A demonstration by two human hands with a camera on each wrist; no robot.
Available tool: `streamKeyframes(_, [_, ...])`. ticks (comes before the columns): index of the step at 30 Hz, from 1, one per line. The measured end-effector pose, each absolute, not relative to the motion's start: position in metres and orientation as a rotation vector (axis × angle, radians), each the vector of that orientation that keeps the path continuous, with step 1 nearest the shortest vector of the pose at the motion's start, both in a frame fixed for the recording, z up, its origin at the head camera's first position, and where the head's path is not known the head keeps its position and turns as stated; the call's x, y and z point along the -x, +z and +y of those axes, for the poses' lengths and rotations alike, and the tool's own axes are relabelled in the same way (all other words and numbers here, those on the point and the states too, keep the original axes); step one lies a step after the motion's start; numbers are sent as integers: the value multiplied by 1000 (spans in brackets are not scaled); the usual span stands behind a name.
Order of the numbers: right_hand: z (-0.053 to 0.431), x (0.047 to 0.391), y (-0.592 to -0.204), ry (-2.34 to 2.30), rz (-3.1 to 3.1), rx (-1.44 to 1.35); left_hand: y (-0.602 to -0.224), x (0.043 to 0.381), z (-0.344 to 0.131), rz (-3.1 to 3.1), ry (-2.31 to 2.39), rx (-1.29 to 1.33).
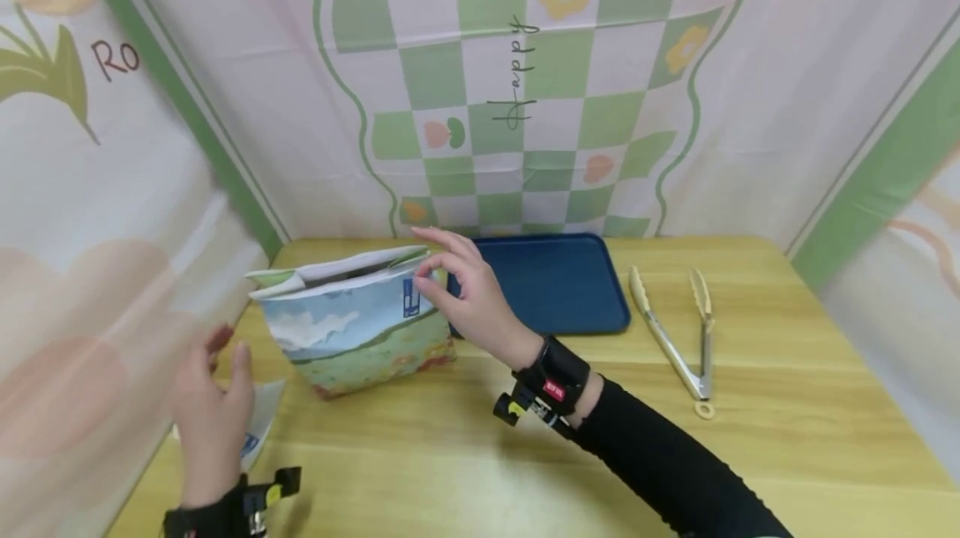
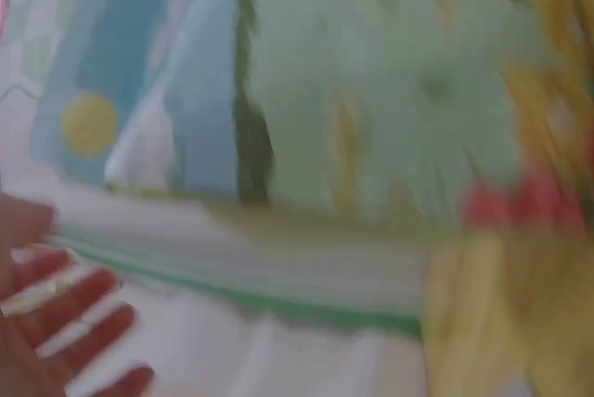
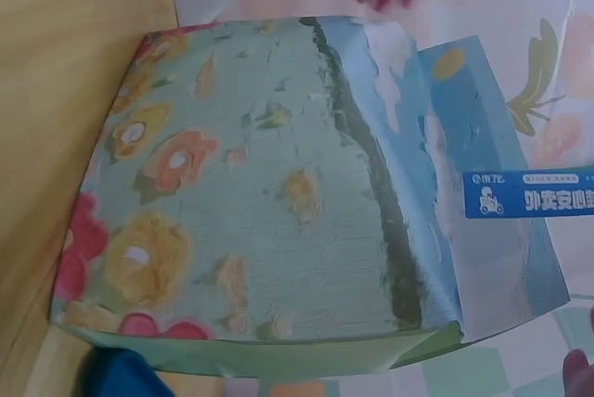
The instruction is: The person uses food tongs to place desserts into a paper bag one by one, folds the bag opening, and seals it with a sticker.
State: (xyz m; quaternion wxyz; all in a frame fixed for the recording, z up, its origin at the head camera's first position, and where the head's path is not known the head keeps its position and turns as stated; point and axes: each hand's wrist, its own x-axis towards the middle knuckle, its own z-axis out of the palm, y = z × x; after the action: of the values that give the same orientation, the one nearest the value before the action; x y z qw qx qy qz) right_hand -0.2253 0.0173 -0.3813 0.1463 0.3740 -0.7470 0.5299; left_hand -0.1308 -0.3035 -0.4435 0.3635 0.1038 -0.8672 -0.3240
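A paper bag point(image 1: 360, 338) with a painted sky-and-flower-meadow print stands on the table, its mouth point(image 1: 360, 267) partly open at the top. At its upper right corner, my right hand point(image 1: 472, 296) pinches the end of a blue sticker point(image 3: 529, 195) with white lettering between thumb and index finger. The sticker overlaps the bag's sky-blue upper part and reaches past its edge in the right wrist view. My left hand point(image 1: 213, 409) is off the bag's left side, fingers loosely spread and holding nothing. Beneath it lies a white sheet point(image 1: 264, 421) with a blue label, partly hidden by the hand.
A dark blue tray point(image 1: 547, 284) lies behind my right hand at the back of the wooden table point(image 1: 465, 463). Spread tongs point(image 1: 678, 354) with cream tips lie to its right. Printed cloth curtains point(image 1: 510, 104) rise along the back and both sides.
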Motion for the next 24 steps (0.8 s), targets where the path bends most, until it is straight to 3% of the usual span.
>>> streamKeyframes(6, [8, 228, -376, 1495, -2247, -1107, -429, 159, -289, -2192, -958, 147])
streamKeyframes(24, [14, 227, -386, 1668, -2583, -833, -453, 176, -276, -2072, -755, 336])
